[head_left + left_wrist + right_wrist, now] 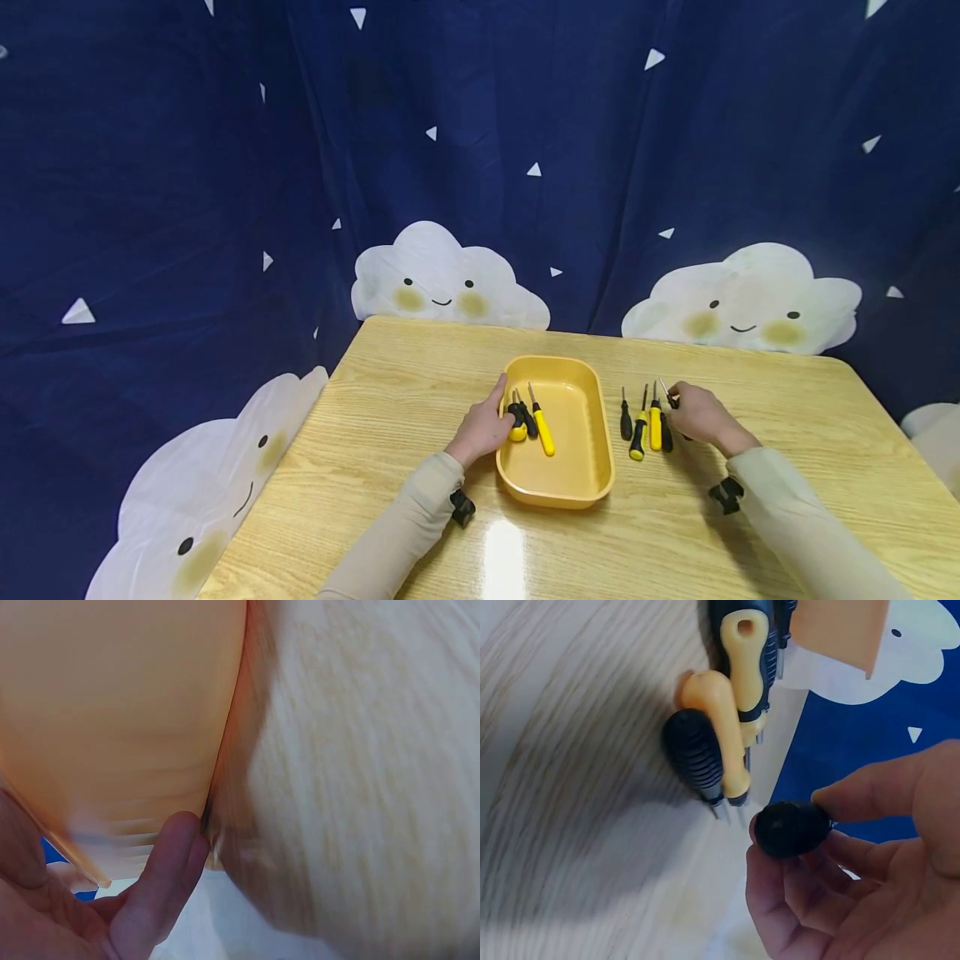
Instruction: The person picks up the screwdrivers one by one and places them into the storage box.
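My left hand (480, 429) grips the left wall of a yellow plastic tray (572, 454), thumb over the rim and fingers against the outside, as the left wrist view shows. Inside the tray, near that hand, lie a yellow screwdriver (543, 432), a black screwdriver (528, 422) and a stubby yellow-and-black one (517, 432). To the right of the tray, my right hand (703, 414) pinches a black-handled screwdriver (791, 829) between thumb and fingers, its shaft pointing away from me. Just left of this hand lie a yellow-handled screwdriver (656, 429) and a black one (667, 435).
Further left in that row on the wooden table (420, 367) are a yellow-and-black screwdriver (638, 437) and another black screwdriver (626, 423). A dark blue curtain (480, 108) with white clouds hangs behind the table and along its left side.
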A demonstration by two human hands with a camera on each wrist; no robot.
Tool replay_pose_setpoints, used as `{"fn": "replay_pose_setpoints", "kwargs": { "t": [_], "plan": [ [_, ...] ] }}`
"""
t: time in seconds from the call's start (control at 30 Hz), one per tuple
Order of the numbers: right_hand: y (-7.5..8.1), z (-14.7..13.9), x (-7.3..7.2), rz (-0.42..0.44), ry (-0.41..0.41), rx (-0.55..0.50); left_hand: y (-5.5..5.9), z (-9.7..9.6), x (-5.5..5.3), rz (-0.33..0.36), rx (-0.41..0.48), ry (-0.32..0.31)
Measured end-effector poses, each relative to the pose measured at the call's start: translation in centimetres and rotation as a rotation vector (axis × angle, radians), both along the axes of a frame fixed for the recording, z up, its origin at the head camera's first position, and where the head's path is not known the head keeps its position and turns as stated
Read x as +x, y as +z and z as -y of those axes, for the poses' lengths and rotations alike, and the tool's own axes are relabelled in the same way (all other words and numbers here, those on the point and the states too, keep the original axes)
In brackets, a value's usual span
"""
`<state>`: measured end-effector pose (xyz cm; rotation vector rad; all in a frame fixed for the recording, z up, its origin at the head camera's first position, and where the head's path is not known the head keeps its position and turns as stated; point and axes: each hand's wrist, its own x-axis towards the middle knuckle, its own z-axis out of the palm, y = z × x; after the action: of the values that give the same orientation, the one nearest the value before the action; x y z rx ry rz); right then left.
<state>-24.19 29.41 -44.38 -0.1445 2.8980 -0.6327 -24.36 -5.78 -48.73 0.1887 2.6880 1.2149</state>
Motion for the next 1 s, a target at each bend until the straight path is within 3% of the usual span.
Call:
{"fn": "replay_pose_setpoints", "kwargs": {
  "t": [0.6, 1.0],
  "plan": [
    [1.1, 1.8, 0.0, -0.075, 0.007, -0.083, 0.1, 0.0, 0.1, 0.0, 0.018, -0.002],
    [2.3, 3.2, 0.4, -0.062, 0.021, -0.147, 0.2, 0.1, 0.2, 0.007, 0.037, 0.001]
  ]
}}
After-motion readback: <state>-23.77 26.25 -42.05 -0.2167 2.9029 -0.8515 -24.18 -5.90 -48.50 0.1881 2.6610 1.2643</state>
